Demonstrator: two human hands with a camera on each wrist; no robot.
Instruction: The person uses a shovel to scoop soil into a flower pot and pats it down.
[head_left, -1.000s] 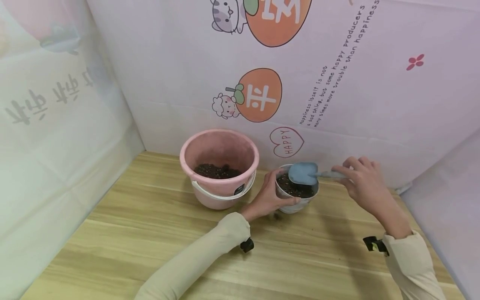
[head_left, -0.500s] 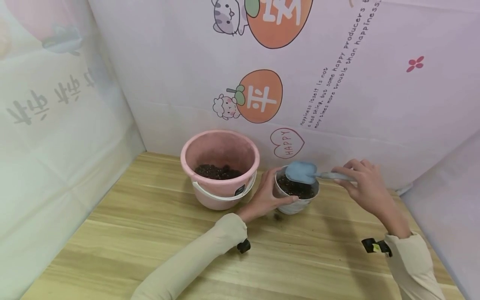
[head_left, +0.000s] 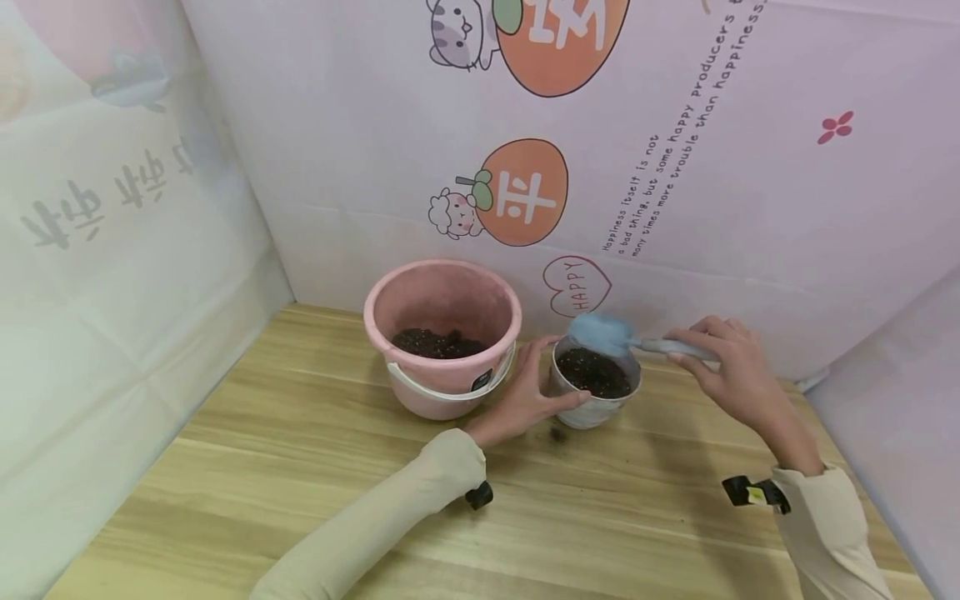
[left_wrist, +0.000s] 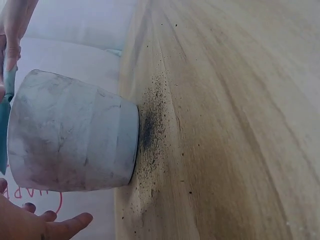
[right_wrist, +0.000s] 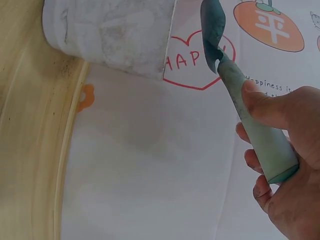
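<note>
A whitish flowerpot [head_left: 596,410] with dark soil [head_left: 594,372] inside stands upright on the table. My left hand [head_left: 521,400] is round its left side, thumb over the near side and fingers on the far side. In the left wrist view, several of its fingers [left_wrist: 50,227] stretch out beside the pot, apart from its wall. My right hand [head_left: 735,367] grips a small blue garden trowel by its pale handle [right_wrist: 255,127], thumb along the top. The trowel's blade [head_left: 600,333], blurred, overlaps the pot's far rim in the head view.
A pink bucket [head_left: 453,387] with a white handle stands left of the pot, with soil [head_left: 437,342] in its bottom. Soil crumbs [left_wrist: 150,130] lie on the wooden table [head_left: 322,467] by the pot's base. Printed cloth walls [head_left: 345,167] enclose the back and sides.
The trowel blade has lifted and moved slightly left and back, uncovering more of the soil in the pot. My left hand has slid a little left on the pot.
</note>
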